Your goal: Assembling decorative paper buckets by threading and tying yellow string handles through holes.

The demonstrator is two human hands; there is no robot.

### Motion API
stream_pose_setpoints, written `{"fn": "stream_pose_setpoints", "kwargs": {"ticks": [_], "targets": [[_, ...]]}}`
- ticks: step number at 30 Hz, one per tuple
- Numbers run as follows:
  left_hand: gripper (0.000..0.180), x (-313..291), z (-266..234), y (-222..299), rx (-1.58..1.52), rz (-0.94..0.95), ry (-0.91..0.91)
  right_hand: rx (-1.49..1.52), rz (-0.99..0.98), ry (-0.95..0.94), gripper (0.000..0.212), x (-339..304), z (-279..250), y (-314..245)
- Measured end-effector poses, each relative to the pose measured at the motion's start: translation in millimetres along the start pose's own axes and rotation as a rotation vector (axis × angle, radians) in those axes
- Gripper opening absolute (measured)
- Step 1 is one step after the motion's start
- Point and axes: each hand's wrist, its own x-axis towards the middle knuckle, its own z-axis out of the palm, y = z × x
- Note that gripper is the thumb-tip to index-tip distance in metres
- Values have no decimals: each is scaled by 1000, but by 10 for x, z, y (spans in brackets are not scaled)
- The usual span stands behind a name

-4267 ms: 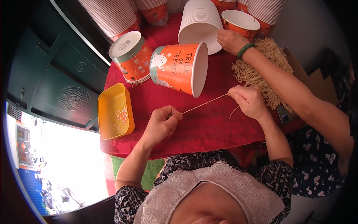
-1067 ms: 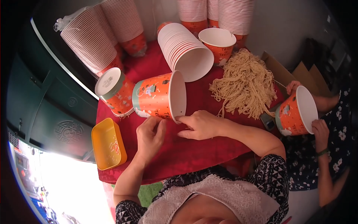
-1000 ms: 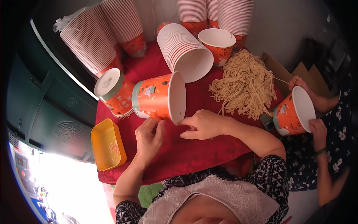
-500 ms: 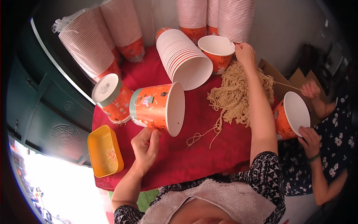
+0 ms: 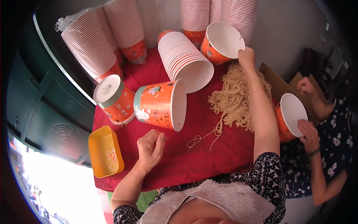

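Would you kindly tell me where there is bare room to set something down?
The widest bare patch of red tablecloth lies along the near edge, between the left hand and the right forearm, with loose string behind it. A smaller one separates the ghost-printed bucket from the string pile. The back is crowded with bucket stacks.

You can't see into your curled left hand (image 5: 150,150). The back of your right hand (image 5: 246,59) hides its fingertips at the rim of the bucket (image 5: 223,42), and your right forearm (image 5: 265,117) covers part of the string pile (image 5: 230,100). The top edge cuts off the stacked buckets (image 5: 195,15) behind. Bits (image 5: 111,156) in your yellow tray (image 5: 120,156) are too small to identify.
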Motion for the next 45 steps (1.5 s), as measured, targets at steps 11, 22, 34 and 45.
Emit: {"fn": "stream_pose_setpoints", "kwargs": {"ticks": [11,22,34,45], "targets": [[24,-41,5,102,-47,100,14,188,-200,82,27,-1050,-960,-196],[23,264,-340,605,-91,97,135,290,-209,-747,23,-1933,-1171,-346],[29,992,-119,475,101,224,-442,314,-207,-968,19,-2369,-959,-430],[14,1089,278,400,187,313,-510,344,-423,-727,21,-2257,-825,-614]]}}
